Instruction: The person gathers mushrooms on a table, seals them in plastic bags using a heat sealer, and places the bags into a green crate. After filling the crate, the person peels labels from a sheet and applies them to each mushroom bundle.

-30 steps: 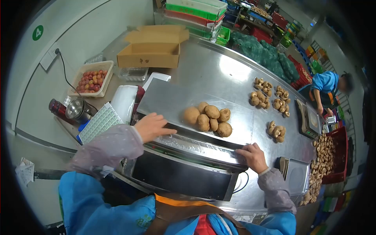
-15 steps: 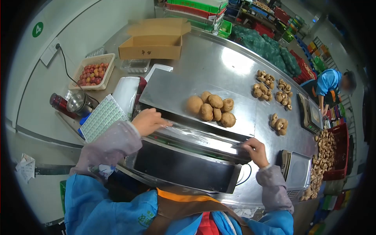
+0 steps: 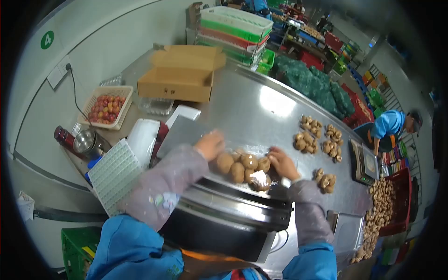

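A cluster of brown mushrooms (image 3: pixel 237 171) lies on the metal plate of the wrapping machine (image 3: pixel 228 205). Clear plastic film (image 3: pixel 254 149) stretches over them, glossy with reflections. On the left, my left hand (image 3: pixel 211 145) grips the film at the cluster's far left side, its fingers somewhat blurred. My right hand (image 3: pixel 283 163) is closed on the film's other end, just right of the mushrooms. How the film lies beneath my fingers is hidden.
Several small mushroom piles (image 3: pixel 305 142) sit to the right, near a scale (image 3: pixel 364 161). Loose mushrooms (image 3: pixel 380 210) heap at the right edge. A cardboard box (image 3: pixel 177 84), a basket of red fruit (image 3: pixel 109 109) and a label sheet (image 3: pixel 115 175) are left. A co-worker (image 3: pixel 391 126) bends at far right.
Both hands have moved forward from the machine's roller, drawing the film over the mushrooms. The right hand has also come inward, and the camera view has shifted.
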